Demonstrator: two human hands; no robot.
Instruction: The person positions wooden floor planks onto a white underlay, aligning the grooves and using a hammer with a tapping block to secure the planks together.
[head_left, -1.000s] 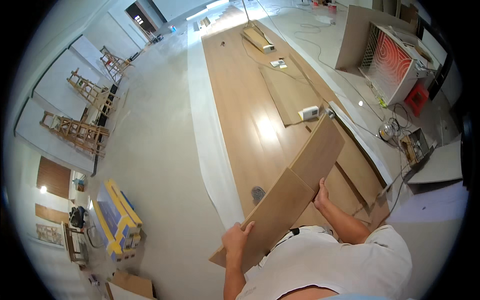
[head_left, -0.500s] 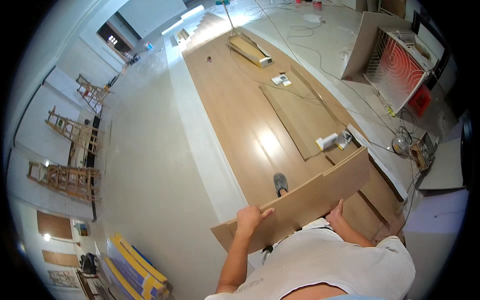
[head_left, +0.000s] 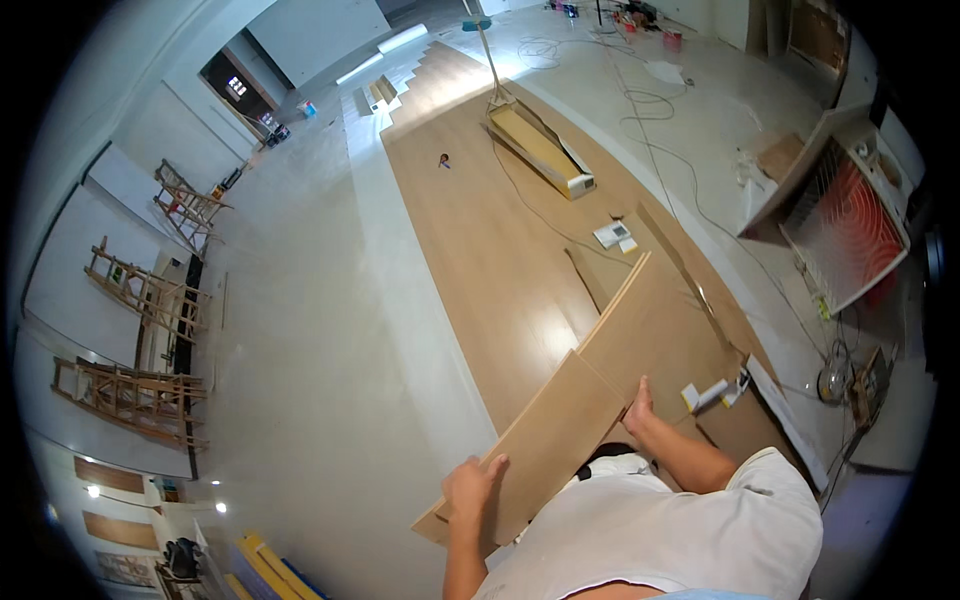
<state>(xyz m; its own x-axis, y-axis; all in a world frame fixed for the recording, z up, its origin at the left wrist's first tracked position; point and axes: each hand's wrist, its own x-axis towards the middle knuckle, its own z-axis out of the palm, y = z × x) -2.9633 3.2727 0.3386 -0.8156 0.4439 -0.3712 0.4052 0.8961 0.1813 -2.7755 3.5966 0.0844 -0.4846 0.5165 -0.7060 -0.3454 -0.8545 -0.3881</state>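
"Planks (head_left: 545, 432) are in your grasp, slanting up and to the right over the near end of the wood floor (head_left: 480, 255)."

"And your hands are apart, both clamped on them: your left hand (head_left: 468, 487) grips nearer the floor's left side, thumb on top, and your right hand (head_left: 640, 410) takes the opposite edge, over the floor itself."

"Can you be told how many you carry?"

"No, the stack hides that, and your fingers behind it too."

"What lies around you?"

"A long carton (head_left: 580, 187) on the floor's far part, a white roll (head_left: 403, 40) past its far end, wooden ladders (head_left: 130, 388) well to its left, and a red panel (head_left: 853, 222) to its right."
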